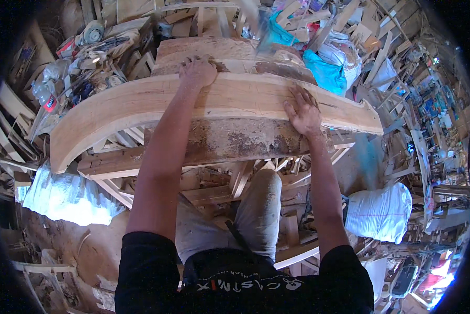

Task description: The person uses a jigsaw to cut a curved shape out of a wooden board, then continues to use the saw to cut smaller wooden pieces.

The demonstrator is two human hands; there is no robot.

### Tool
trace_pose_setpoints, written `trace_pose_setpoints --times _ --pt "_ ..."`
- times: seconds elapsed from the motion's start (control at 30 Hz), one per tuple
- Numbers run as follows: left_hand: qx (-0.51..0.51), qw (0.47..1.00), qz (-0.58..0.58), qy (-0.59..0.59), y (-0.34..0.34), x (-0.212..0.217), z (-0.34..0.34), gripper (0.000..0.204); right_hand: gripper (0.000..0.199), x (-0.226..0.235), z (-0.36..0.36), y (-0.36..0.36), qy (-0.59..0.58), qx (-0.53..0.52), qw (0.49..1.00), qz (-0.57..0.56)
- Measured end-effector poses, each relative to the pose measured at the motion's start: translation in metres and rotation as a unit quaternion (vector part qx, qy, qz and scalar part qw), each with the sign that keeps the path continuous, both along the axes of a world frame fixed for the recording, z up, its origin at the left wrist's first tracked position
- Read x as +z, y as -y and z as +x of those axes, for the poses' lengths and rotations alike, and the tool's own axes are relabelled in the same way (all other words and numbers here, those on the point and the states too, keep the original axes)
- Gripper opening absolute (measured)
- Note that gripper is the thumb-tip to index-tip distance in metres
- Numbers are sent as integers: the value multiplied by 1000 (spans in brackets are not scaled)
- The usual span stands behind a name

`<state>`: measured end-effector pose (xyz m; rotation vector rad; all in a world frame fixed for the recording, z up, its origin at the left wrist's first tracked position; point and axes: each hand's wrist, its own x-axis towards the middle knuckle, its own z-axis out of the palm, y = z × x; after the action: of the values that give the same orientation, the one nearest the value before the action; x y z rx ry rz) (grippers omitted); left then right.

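Observation:
A long curved plank of pale wood lies across a worn, stained bench top, its left end bending toward me. Faint lines run over the plank's surface. My left hand grips the plank's far edge left of the middle, with its fingers bent over that edge. Farther right, my right hand lies on the plank's face, its thumb apart and fingers stretched away from me. Dust coats the fingers of both hands. Past the bench's far side, a blurred bluish streak hides what is behind it.
Wood offcuts are heaped beyond the bench. A turquoise bag lies at the far right, a white sack at the near right. Clear plastic sheeting sits below the plank's left end. A plastic bottle is at the left.

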<state>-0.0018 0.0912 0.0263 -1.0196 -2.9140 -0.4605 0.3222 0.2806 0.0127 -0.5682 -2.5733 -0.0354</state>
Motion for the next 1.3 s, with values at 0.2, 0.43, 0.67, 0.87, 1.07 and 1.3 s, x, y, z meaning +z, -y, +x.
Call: trace_pose_setpoints --times 0.2,0.43,0.67,0.87,1.07,1.3 --pt "29 995 -99 1 -15 -4 -16 56 57 0 -6 -1 -1 0 1000 -19" --pt "9 1000 -2 21 -20 2 -6 58 58 3 -5 -5 11 1 1000 -18" --pt "42 999 -12 6 -22 -14 -28 58 56 2 -17 -4 -6 15 1000 -10" --pt "28 1000 -9 10 -20 -4 -21 58 55 -5 -15 -9 -19 6 1000 -8" --pt "15 998 -57 15 -27 -23 -42 57 60 -4 -12 -17 42 12 998 -51" --pt "20 996 -77 30 -26 -32 -81 60 58 -12 -31 -11 -9 -27 1000 -1"
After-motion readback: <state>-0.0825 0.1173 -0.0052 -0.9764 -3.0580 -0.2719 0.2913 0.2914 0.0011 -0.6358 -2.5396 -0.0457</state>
